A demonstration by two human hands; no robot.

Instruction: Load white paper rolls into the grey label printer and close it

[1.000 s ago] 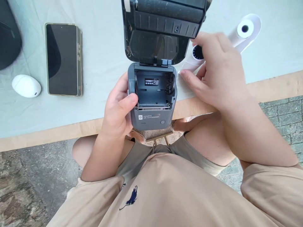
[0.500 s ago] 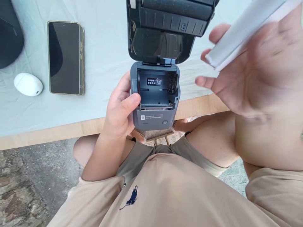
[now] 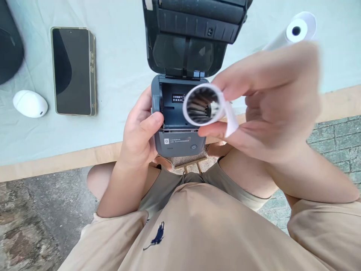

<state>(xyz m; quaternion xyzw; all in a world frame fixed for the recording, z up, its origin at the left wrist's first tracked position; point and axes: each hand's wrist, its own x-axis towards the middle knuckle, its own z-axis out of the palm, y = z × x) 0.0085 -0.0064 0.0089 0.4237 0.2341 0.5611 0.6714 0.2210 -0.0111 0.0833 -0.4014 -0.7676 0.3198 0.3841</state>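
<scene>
My left hand (image 3: 141,130) grips the left side of a dark grey label printer (image 3: 180,145), thumb over its rim, at the table's front edge. The printer's black lid (image 3: 186,56) is raised, exposing the inner compartment (image 3: 172,114) with a small printed label. My right hand (image 3: 273,101) pinches a white paper roll (image 3: 221,94), its round end facing me with a dark, streaked inside. A loose strip of paper (image 3: 231,122) hangs from the roll's right side. In my view, the roll covers the right part of the compartment; whether it touches the printer I cannot tell.
Another white paper roll (image 3: 299,28) with a dark core lies at the upper right on the pale tablecloth (image 3: 118,56). To the left are a phone (image 3: 72,71), a white egg-shaped case (image 3: 30,103) and a black object (image 3: 9,45). A wooden edge (image 3: 96,158) borders the table.
My right hand has come in leftward from the upper right and turned, bringing a paper roll over the printer. The roll on the table now shows. My left hand keeps its hold.
</scene>
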